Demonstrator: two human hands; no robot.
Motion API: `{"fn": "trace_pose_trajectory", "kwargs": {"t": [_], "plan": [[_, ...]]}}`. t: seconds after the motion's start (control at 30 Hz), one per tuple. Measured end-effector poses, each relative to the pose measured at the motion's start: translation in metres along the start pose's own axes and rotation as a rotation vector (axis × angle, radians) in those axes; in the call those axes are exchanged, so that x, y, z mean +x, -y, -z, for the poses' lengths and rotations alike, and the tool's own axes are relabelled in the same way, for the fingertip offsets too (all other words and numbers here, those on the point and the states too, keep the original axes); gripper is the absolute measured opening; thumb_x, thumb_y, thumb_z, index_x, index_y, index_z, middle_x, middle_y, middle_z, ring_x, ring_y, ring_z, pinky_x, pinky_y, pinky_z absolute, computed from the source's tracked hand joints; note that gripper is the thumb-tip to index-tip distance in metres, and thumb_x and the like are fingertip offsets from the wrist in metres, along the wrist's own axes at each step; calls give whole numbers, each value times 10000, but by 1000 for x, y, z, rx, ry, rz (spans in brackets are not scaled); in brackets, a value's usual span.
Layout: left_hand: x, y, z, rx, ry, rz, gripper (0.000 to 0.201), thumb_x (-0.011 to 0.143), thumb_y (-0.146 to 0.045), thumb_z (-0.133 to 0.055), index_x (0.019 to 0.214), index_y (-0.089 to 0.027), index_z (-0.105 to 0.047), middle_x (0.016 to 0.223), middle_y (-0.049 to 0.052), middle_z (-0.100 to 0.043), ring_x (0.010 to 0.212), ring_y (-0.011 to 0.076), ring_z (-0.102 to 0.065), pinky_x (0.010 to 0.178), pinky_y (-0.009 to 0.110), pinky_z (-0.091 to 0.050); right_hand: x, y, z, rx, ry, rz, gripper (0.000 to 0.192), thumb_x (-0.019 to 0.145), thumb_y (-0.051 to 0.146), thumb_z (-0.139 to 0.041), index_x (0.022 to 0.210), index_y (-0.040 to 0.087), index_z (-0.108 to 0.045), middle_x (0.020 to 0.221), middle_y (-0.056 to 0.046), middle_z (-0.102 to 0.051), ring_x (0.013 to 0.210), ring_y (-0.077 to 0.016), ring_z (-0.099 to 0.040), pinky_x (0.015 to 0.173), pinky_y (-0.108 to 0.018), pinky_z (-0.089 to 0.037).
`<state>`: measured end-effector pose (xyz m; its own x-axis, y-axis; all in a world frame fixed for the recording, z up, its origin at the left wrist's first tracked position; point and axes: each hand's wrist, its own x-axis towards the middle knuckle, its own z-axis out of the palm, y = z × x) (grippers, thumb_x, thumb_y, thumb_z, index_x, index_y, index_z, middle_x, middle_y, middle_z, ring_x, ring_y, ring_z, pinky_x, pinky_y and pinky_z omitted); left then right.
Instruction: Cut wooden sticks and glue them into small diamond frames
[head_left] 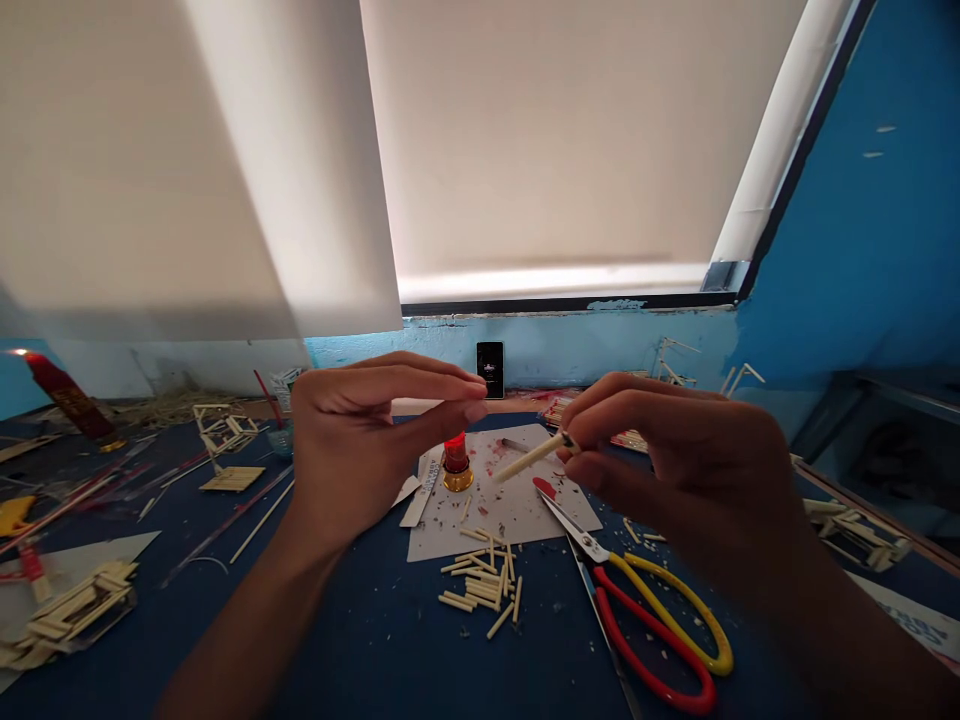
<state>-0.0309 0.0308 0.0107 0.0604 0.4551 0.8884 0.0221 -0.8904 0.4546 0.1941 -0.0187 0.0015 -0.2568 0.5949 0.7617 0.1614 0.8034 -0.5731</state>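
Head view: two hands, right [675, 460] pinching one stick [529, 457], left [367, 430] pinched empty.

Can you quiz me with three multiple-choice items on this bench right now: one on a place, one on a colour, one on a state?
1. Where do the scissors lie?
A. On the blue table, below the right hand
B. On the window sill
C. In the left hand

2. What colours are the scissor handles?
A. Both black
B. One red, one yellow
C. Both green

3. What does the right hand hold?
A. Nothing
B. The small red bottle
C. A thin pale stick, pinched in the fingers

Answers:
1 A: they rest on the table beside the white paper.
2 B: one loop is red, the other yellow.
3 C: the stick juts from the fingertips toward the left hand; the red bottle stands on the paper.
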Motion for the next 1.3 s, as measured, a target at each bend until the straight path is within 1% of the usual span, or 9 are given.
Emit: {"fn": "trace_pose_trajectory", "kwargs": {"t": [0.27,0.43,0.53,0.57,0.63,0.73,0.87,1.03,1.3], "plan": [[-1,-1,3,18,7,6,234,667,-95,-952,747,-270,-819,745,-30,-780,687,163,-722,605,307,-588,-1,7,5,-17,-16,-5,38,907,219,-790,880,235,-768,874,-25,-761,843,-172,-707,570,-248,-580],[6,7,11,106,125,-7,366,935,-227,-752,577,-240,-679,584,-23,-648,599,145,-645,562,301,-507,0,8,8,-109,-13,15,60,882,235,-817,850,243,-767,851,-20,-779,784,-175,-722,557,-266,-559],[11,8,14,181,213,-29,89,918,-230,-764,934,-294,-824,984,24,-796,897,204,-732,784,330,-582,0,8,8,-156,-17,35,67,885,229,-814,862,274,-770,799,18,-785,681,-150,-717,535,-263,-547],[11,7,15,198,212,-40,228,890,-224,-792,1096,-321,-810,1127,24,-786,1003,221,-724,875,342,-579,0,8,8,-171,-21,42,78,886,223,-813,865,285,-769,780,32,-783,642,-136,-706,521,-255,-539],[7,2,13,223,172,-55,346,904,-222,-778,1223,-358,-769,1158,8,-781,1032,221,-718,919,350,-574,0,9,7,-198,-31,50,96,893,214,-809,865,295,-765,753,56,-778,588,-110,-681,513,-239,-532],[-3,-11,6,263,108,-140,224,939,-226,-734,1104,-362,-802,970,-18,-805,830,190,-720,740,331,-586,-1,10,6,-225,-24,44,88,910,236,-799,858,291,-754,723,67,-765,547,-91,-649,497,-227,-516],[-15,-26,-6,342,173,-302,374,764,-216,-885,1114,-312,-790,1011,-7,-820,801,198,-734,682,321,-584,-4,9,3,-274,-26,47,85,900,260,-813,854,285,-745,691,77,-737,519,-74,-606,483,-222,-479],[-16,-29,-14,350,207,-281,241,753,-182,-896,949,-287,-803,885,-8,-832,720,194,-759,627,312,-588,-9,8,0,-307,11,67,100,915,248,-797,862,282,-721,634,91,-667,489,-64,-544,521,-225,-477],[-16,-32,-15,352,201,-268,249,785,-149,-867,959,-322,-827,869,-13,-843,725,230,-781,630,359,-623,-10,8,-1,-376,-9,107,113,949,295,-760,853,281,-702,716,52,-743,522,-95,-593,536,-268,-486]]}}
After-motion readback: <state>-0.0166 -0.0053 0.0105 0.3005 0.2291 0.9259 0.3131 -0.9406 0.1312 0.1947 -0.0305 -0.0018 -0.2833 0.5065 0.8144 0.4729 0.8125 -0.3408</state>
